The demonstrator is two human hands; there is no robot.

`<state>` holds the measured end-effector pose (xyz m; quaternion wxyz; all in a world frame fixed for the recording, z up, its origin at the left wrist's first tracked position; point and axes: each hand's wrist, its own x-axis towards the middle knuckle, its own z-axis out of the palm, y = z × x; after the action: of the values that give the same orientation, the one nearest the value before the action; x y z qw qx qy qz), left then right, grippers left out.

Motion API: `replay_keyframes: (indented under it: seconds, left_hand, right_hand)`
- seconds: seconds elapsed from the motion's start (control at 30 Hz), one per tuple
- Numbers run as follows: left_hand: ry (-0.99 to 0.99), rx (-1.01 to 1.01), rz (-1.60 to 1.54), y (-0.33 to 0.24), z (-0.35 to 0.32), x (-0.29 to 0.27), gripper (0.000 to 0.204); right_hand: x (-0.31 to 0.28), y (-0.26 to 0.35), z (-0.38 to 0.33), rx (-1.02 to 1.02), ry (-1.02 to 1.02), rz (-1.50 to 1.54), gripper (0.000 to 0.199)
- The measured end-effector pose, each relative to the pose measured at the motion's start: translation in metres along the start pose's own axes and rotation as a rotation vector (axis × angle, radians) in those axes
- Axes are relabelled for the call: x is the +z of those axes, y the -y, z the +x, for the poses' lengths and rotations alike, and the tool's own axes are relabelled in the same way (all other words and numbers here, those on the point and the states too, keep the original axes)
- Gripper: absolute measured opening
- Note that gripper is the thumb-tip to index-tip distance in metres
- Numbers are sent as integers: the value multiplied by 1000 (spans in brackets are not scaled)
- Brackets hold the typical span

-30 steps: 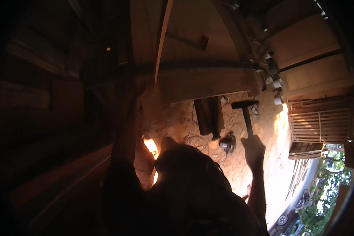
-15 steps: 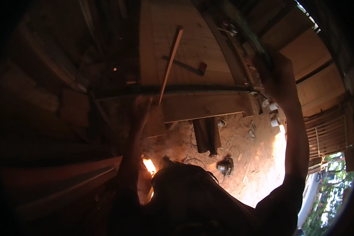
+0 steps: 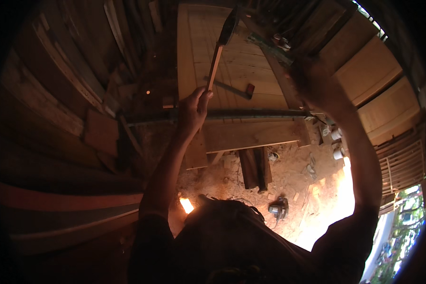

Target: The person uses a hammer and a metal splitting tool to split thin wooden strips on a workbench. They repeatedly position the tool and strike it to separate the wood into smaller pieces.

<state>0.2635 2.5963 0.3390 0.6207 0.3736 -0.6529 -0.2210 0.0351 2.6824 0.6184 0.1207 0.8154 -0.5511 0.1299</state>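
My left hand (image 3: 192,111) is closed around the light wooden handle of a hammer (image 3: 214,66), its dark head pointing away over a wooden panel (image 3: 260,59). Farther right, my right hand (image 3: 312,80) is dark and smeared by motion. It appears to grip the end of a greenish metal bar (image 3: 270,48) that slants over the panel's right edge; its fingers are hard to make out. An L-shaped tool with a red end, like a try square (image 3: 232,88), lies on the panel. A long dark bar (image 3: 251,113) crosses the panel's near end.
Boards (image 3: 64,71) lean along the left side, with wooden panels (image 3: 369,90) at the right. Below, a corded power tool (image 3: 279,207) sits on the shaving-strewn floor, near a dark wooden post (image 3: 254,168). White rolls (image 3: 338,153) stand right of the workpiece.
My left hand has moved up and right and now grips the hammer handle. My right hand has shifted left, and the greenish bar has swung left over the panel. The view has shifted slightly.
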Motion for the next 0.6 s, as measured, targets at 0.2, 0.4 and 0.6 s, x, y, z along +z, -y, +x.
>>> replay_keyframes:
  seconds: [0.2,0.4,0.6]
  left_hand:
    - [-28,43,-18,8,-2,3,15]
    - [46,9,36,10,-1,-1,24]
    - [47,-8,-2,10,-2,3,23]
  right_hand:
    - [-64,-25,-2,-14,-352,-298,31]
    - [15,-34,-22,70,122,-315,32]
    - [29,-41,-34,108,-17,24,31]
